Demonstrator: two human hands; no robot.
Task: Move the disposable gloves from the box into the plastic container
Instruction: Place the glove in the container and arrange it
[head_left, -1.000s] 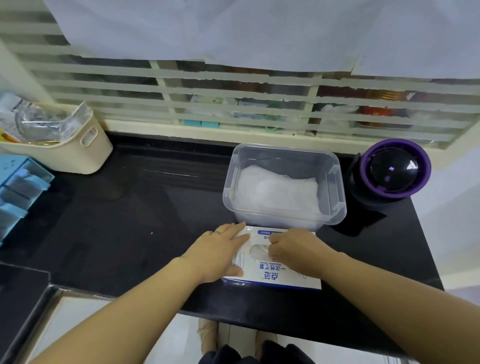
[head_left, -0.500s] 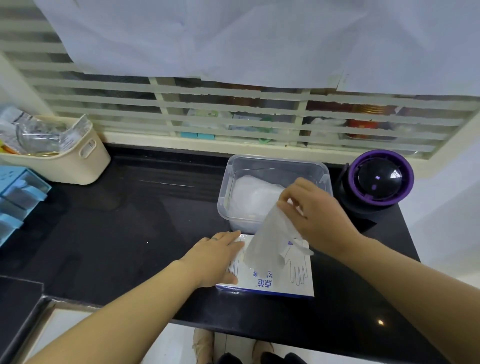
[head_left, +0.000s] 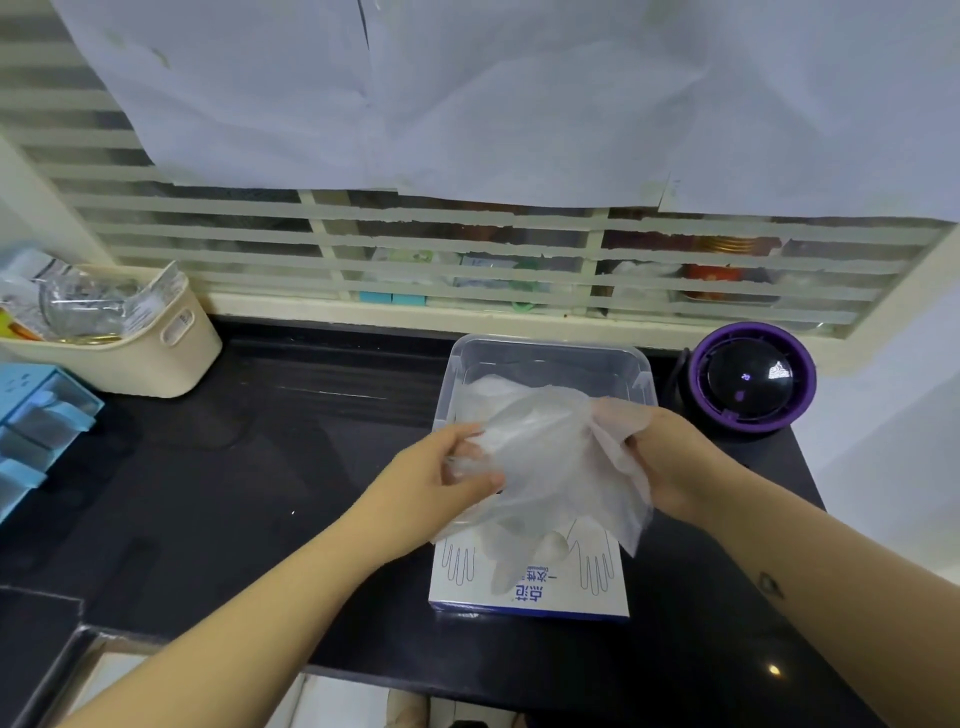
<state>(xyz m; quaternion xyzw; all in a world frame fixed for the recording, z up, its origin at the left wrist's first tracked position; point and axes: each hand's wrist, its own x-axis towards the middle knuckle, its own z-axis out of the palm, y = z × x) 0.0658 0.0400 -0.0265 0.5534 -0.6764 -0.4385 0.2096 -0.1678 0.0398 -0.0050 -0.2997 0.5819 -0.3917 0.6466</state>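
A thin, clear disposable glove (head_left: 545, 457) hangs spread between both hands, above the near rim of the plastic container (head_left: 545, 345). My left hand (head_left: 441, 473) pinches its left edge. My right hand (head_left: 670, 457) grips its right edge. The clear rectangular container stands on the black counter and holds a pile of white gloves (head_left: 493, 389). The white and blue glove box (head_left: 530, 587) lies flat on the counter just in front of the container, partly hidden behind the hanging glove.
A purple round device (head_left: 748, 379) stands to the right of the container. A cream basket (head_left: 130, 343) with wrappers sits at the back left, and a blue rack (head_left: 36, 426) at the left edge. The counter's front edge (head_left: 467, 691) is near.
My right hand pulled a glove out of the box and lifted it. My left hand left the box top and took hold of the glove's other edge.
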